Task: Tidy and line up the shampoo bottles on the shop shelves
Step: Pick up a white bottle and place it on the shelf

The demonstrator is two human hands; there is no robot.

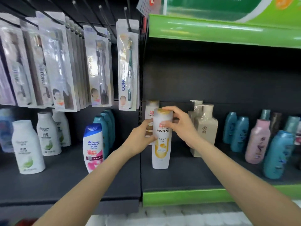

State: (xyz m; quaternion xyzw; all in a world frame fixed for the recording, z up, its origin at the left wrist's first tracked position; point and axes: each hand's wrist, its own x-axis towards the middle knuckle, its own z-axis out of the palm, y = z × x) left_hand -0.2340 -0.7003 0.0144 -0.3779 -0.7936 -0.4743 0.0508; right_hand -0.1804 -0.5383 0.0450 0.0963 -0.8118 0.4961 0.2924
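Dark shop shelving (179, 175) with green edge strips (187, 195)

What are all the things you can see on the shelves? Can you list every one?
Pantene bottles: 2, white with gold caps, middle of shelf; front one held, second behind it.
Head & Shoulders bottle: 1, white, blue cap, left of Pantene.
White bottles: 3, green leaf labels, far left.
Teal bottles: a row behind Head & Shoulders; more at right; count unclear.
Beige bottles: 2 or 3, right of Pantene.
Pink bottle: 1, right.
Toothbrush packs: many, hanging top left.
Shelf edge: green, front.
Left hand: grips Pantene's side.
Right hand: grips its top.
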